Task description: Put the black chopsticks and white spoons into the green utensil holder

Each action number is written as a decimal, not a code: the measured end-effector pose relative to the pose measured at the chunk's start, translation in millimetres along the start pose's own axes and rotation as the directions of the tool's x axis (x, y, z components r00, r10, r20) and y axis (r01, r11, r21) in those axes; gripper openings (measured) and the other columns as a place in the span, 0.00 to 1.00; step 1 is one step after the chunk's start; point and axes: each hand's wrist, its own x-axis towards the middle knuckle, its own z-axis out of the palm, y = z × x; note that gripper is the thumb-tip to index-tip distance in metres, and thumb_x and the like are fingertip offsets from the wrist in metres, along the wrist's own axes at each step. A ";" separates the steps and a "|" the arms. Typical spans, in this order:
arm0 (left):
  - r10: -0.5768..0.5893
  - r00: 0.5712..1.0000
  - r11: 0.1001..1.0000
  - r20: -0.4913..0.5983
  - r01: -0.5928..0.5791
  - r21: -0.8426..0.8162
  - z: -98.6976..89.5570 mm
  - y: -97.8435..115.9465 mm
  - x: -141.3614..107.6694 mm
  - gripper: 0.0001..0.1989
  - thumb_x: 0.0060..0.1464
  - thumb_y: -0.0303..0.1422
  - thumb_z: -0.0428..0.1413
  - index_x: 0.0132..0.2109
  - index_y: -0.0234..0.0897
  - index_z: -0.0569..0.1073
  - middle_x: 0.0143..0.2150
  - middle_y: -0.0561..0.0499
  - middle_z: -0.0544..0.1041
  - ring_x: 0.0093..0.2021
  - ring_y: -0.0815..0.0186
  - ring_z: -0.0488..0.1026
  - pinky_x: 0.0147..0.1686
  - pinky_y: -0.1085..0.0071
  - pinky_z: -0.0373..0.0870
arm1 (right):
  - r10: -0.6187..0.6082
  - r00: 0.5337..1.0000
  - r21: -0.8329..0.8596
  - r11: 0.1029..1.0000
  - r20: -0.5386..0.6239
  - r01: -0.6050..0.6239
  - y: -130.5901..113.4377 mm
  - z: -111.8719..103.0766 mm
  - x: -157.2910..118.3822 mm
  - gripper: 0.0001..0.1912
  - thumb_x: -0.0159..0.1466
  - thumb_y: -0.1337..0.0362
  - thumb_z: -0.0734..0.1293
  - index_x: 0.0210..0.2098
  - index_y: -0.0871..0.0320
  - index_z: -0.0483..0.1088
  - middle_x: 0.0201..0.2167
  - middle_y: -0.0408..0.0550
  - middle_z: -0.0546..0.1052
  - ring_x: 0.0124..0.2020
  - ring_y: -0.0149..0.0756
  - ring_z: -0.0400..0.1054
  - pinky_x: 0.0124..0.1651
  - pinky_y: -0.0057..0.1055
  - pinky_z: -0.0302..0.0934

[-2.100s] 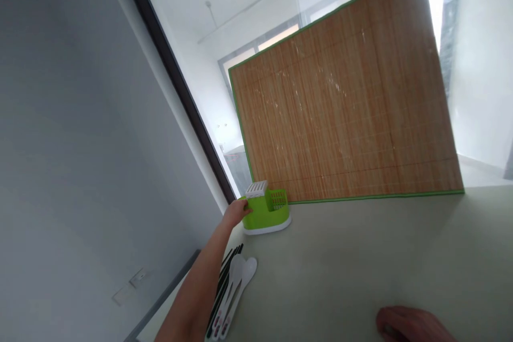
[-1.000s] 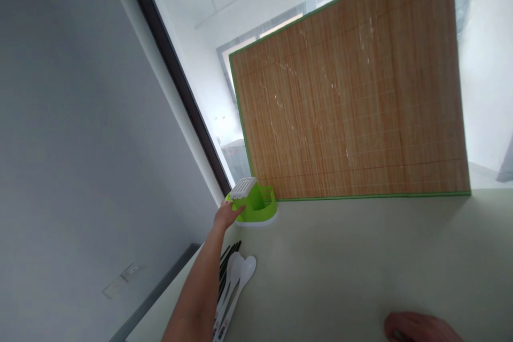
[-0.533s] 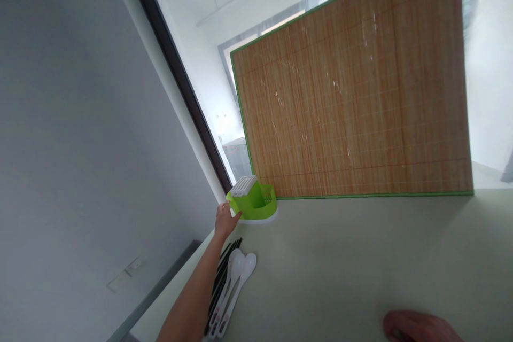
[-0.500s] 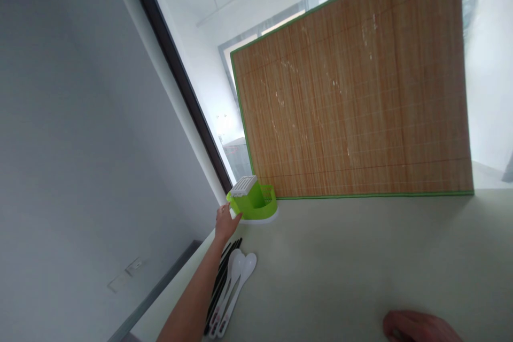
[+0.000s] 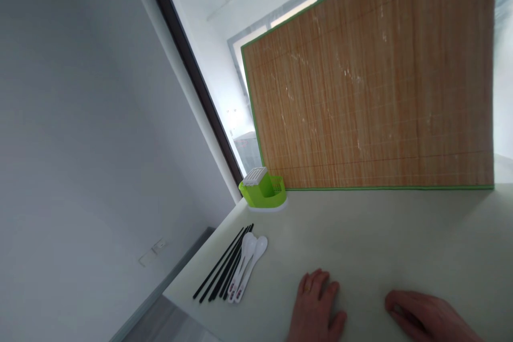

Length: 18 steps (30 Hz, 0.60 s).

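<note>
My left hand (image 5: pixel 316 307) lies palm down on the white table (image 5: pixel 340 246), fingers apart, a ring on one finger, holding nothing. To its right my right hand (image 5: pixel 430 314) rests on the tabletop with its fingers curled into a loose fist; I see nothing in it. Several black chopsticks (image 5: pixel 226 267) lie side by side at the left of the table. White spoons (image 5: pixel 253 262) with printed handle ends lie against them, some overlapping. At the far left corner stands a green cutlery holder (image 5: pixel 267 200) with a slotted white top and a white base.
A bamboo mat (image 5: pixel 368 96) with green edging stands upright along the table's back edge, before a glass partition (image 5: pixel 200 26) with a dark frame. A grey wall (image 5: pixel 100 144) with a socket plate (image 5: pixel 159 246) rises at the left. Wooden flooring (image 5: pixel 168 326) shows beyond the table's edge.
My left hand has left the green cutlery holder and come back to the near middle of the table. My right hand stays curled in about the same place. The view has shifted slightly.
</note>
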 end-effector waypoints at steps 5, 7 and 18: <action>-0.083 0.995 0.996 -0.055 0.080 -0.045 -13.2 15.1 -0.9 0.21 0.52 0.35 0.57 0.55 0.43 0.69 0.59 0.46 0.66 0.61 0.55 0.59 0.63 0.54 0.55 | 0.006 0.999 0.052 0.999 -0.041 -0.004 3.7 0.5 0.5 0.11 0.66 0.60 0.58 0.37 0.49 0.73 0.31 0.44 0.78 0.32 0.38 0.73 0.36 0.29 0.64; -0.100 0.992 0.994 -0.082 0.097 -0.043 -14.6 16.9 -1.8 0.19 0.54 0.34 0.56 0.53 0.43 0.70 0.59 0.46 0.67 0.60 0.56 0.60 0.62 0.55 0.56 | 0.013 0.999 0.057 0.998 -0.045 -0.010 4.0 0.6 0.9 0.11 0.66 0.60 0.58 0.36 0.49 0.73 0.32 0.44 0.78 0.32 0.39 0.73 0.36 0.30 0.65; -0.253 0.742 0.713 -0.620 0.577 0.399 -46.1 -51.4 -31.0 0.23 0.57 0.34 0.50 0.59 0.40 0.66 0.63 0.39 0.61 0.65 0.50 0.53 0.62 0.45 0.49 | -0.023 0.999 -0.004 1.000 -0.043 0.023 0.8 -5.1 0.7 0.10 0.65 0.61 0.59 0.34 0.49 0.72 0.29 0.42 0.78 0.30 0.36 0.74 0.34 0.27 0.66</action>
